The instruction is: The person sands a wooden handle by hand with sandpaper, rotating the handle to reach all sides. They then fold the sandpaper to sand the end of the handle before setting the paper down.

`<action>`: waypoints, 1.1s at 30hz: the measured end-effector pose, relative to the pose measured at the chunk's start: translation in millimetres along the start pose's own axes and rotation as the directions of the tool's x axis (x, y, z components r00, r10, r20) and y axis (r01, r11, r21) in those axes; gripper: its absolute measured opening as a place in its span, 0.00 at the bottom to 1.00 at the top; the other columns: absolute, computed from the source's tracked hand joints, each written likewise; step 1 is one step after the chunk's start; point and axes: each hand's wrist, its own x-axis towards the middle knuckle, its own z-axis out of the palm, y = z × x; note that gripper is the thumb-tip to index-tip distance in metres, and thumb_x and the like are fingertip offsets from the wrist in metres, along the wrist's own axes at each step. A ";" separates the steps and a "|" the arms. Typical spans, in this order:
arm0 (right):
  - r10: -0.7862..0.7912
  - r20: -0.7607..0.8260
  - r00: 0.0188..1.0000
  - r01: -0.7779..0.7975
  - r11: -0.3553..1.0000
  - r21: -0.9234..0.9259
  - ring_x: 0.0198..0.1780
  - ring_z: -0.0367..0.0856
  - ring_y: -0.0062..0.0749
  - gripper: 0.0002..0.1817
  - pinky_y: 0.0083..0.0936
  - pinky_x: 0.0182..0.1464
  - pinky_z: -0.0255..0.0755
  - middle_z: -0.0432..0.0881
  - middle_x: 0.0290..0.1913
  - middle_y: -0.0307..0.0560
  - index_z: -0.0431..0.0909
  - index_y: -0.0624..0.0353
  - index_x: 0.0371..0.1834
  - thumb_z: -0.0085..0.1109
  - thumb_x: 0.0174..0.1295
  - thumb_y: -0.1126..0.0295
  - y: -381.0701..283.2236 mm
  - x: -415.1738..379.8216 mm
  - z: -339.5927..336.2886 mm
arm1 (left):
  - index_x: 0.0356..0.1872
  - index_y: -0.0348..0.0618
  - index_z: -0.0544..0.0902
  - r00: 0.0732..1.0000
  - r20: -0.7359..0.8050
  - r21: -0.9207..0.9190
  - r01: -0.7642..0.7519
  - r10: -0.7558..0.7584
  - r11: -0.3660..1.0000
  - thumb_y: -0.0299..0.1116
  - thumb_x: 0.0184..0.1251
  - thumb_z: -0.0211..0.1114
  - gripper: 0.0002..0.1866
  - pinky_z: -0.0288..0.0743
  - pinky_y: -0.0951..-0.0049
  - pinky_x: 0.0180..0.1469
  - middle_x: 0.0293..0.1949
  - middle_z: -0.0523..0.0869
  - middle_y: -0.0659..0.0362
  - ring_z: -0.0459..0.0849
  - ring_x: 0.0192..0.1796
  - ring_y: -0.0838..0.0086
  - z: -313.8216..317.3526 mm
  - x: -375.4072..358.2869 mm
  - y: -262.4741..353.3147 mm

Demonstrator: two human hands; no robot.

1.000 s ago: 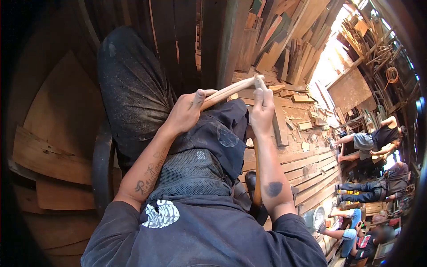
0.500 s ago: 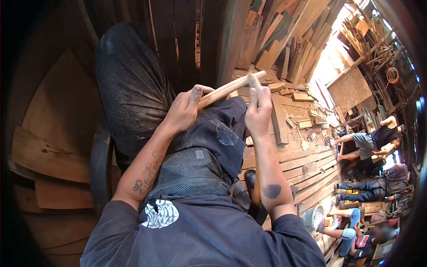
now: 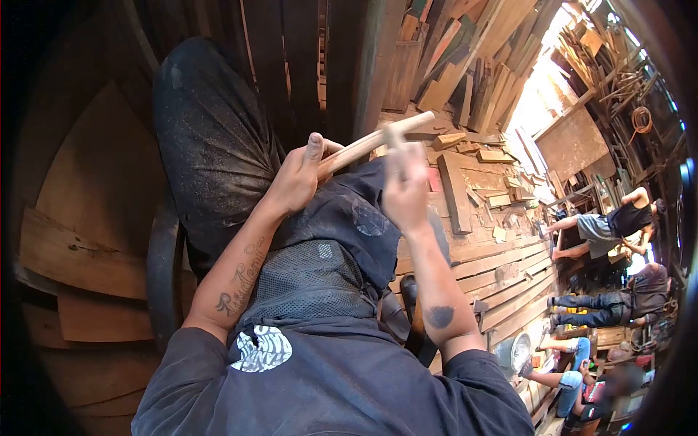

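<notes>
A pale, slim wooden stick is held slantwise above my lap, its far end up to the right. My left hand is closed around its near end, thumb raised. Farther along, my right hand has its fingers closed about the stick, smeared by motion. Whether anything thin lies between those fingers and the wood cannot be made out. Dark cloth with dust on it covers my lap below the stick.
Wood offcuts and a thick block lie on the floor to the right. Boards lean behind them. A metal bucket stands near several people at the far right. Curved wooden panels are at left.
My right hand has slid along the stick toward my left hand, baring more of the far end. My left hand has shifted slightly left. A small reddish patch now shows beside my right hand.
</notes>
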 end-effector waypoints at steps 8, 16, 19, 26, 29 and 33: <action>0.006 0.078 0.997 -0.007 1.000 0.008 0.46 0.85 0.47 0.21 0.41 0.54 0.80 0.82 0.46 0.54 0.82 0.54 0.76 0.56 0.84 0.65 -20.0 -4.7 -1.3 | 0.59 0.34 0.87 0.998 0.035 -0.045 0.058 -0.057 0.997 0.71 0.89 0.30 0.49 0.64 0.78 0.28 0.30 0.83 0.63 0.74 0.27 0.83 -1.6 1.9 -0.3; -0.099 0.115 0.988 0.088 0.992 0.089 0.49 0.86 0.46 0.22 0.39 0.57 0.80 0.85 0.52 0.56 0.82 0.54 0.77 0.57 0.84 0.65 -23.4 -14.2 6.4 | 0.56 0.34 0.90 0.997 0.010 -0.046 0.075 -0.074 0.996 0.65 0.93 0.35 0.44 0.66 0.76 0.34 0.29 0.79 0.65 0.72 0.30 0.82 1.7 -2.4 7.5; -0.133 0.227 0.965 0.111 0.988 0.111 0.49 0.85 0.49 0.23 0.40 0.57 0.80 0.86 0.50 0.56 0.82 0.55 0.77 0.60 0.82 0.66 -31.2 -12.3 4.5 | 0.58 0.35 0.88 1.000 -0.024 -0.198 -0.002 -0.003 0.980 0.63 0.94 0.37 0.40 0.63 0.80 0.27 0.27 0.78 0.65 0.69 0.25 0.85 7.1 2.1 -0.5; 0.078 -0.119 0.990 -0.088 0.993 -0.082 0.50 0.82 0.46 0.23 0.40 0.57 0.78 0.83 0.49 0.55 0.79 0.57 0.79 0.55 0.85 0.67 25.6 10.1 -23.4 | 0.55 0.35 0.91 0.998 -0.024 0.068 0.052 -0.050 0.996 0.61 0.95 0.37 0.40 0.70 0.72 0.39 0.30 0.82 0.62 0.76 0.33 0.79 3.7 -1.9 14.6; -0.016 0.094 0.995 0.018 0.999 -0.027 0.49 0.83 0.50 0.23 0.43 0.54 0.79 0.81 0.48 0.55 0.80 0.58 0.78 0.57 0.84 0.67 -17.0 -5.0 3.7 | 0.55 0.34 0.91 0.996 -0.030 0.000 0.083 -0.083 0.997 0.61 0.95 0.37 0.41 0.74 0.72 0.42 0.33 0.86 0.60 0.79 0.36 0.77 0.7 -0.3 7.7; -0.078 0.215 0.973 0.047 0.988 0.148 0.46 0.83 0.55 0.24 0.46 0.52 0.80 0.80 0.47 0.58 0.80 0.58 0.78 0.59 0.83 0.64 -40.1 -26.4 29.5 | 0.59 0.33 0.88 0.997 -0.082 -0.132 -0.006 -0.005 0.991 0.61 0.94 0.37 0.40 0.63 0.79 0.26 0.27 0.80 0.64 0.72 0.25 0.85 4.6 2.1 3.5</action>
